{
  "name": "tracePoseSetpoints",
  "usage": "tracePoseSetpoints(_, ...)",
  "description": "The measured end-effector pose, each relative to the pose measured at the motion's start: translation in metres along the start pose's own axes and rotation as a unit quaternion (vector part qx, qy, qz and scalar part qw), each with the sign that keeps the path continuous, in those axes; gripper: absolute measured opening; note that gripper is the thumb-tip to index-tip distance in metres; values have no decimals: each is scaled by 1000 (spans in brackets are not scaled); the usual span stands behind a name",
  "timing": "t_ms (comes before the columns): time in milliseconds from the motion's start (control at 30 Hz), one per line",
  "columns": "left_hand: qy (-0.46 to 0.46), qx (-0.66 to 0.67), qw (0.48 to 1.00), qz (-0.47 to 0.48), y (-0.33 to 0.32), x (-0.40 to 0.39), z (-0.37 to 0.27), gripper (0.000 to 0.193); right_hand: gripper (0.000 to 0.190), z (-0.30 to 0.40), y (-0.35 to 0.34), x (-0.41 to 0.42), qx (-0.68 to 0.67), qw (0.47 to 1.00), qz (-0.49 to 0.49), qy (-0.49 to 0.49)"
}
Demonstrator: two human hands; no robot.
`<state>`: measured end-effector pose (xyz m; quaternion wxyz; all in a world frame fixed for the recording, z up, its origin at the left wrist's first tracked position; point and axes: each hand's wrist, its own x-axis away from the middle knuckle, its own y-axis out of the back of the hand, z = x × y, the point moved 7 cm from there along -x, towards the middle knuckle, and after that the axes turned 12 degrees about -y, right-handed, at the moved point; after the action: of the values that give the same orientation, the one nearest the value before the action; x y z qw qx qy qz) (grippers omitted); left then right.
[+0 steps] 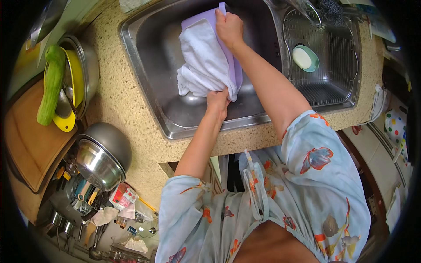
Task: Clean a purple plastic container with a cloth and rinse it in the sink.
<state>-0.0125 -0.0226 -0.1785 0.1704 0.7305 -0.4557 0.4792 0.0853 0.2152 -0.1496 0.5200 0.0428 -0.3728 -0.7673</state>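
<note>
My right hand [230, 29] grips the upper right edge of a lilac plastic board or shallow tray [235, 64], tilted over the large steel sink basin [154, 56]. A white terry cloth [204, 54] drapes over most of its face. My left hand [217, 103] holds the bunched lower end of the cloth at the near edge of the lilac piece. The fingertips of the left hand are hidden, so I cannot tell whether they also touch the plastic. Loose folds of cloth hang to the left, inside the basin.
In the right basin, a white soap bar [301, 58] sits in a green dish [313, 62] on a wire rack [335, 72]. Left are a long green gourd [51, 85], a wooden board [36, 138] and stacked steel bowls [102, 164]. A faucet [307, 13] stands at upper right.
</note>
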Motion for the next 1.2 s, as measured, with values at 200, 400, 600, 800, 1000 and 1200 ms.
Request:
tracePoseSetpoints(200, -49, -64, 995, -66, 6, 3, -6, 34, 51, 6, 0, 3, -8, 1000, 19, -6)
tracePoseSetpoints(400, -151, -279, 941, -120, -1, 14, -31, 10, 52, 2, 0, 1, 11, 999, -12, 36)
tracePoseSetpoints(600, -283, -418, 859, -89, -18, 19, -54, 7, 53, 7, -3, 4, -10, 998, 44, 47)
tracePoseSetpoints(800, -323, -422, 844, -71, -28, 10, -67, 7, 48, 5, 5, 2, -40, 994, 55, 88)
tracePoseSetpoints(1000, -461, -403, 781, -123, -40, -53, -138, 3, 47, -7, 11, 23, -30, 988, 88, 122)
tracePoseSetpoints(1200, -366, -151, 916, -67, -38, -109, -180, 15, 40, -20, 22, 37, -26, 990, 94, 107)
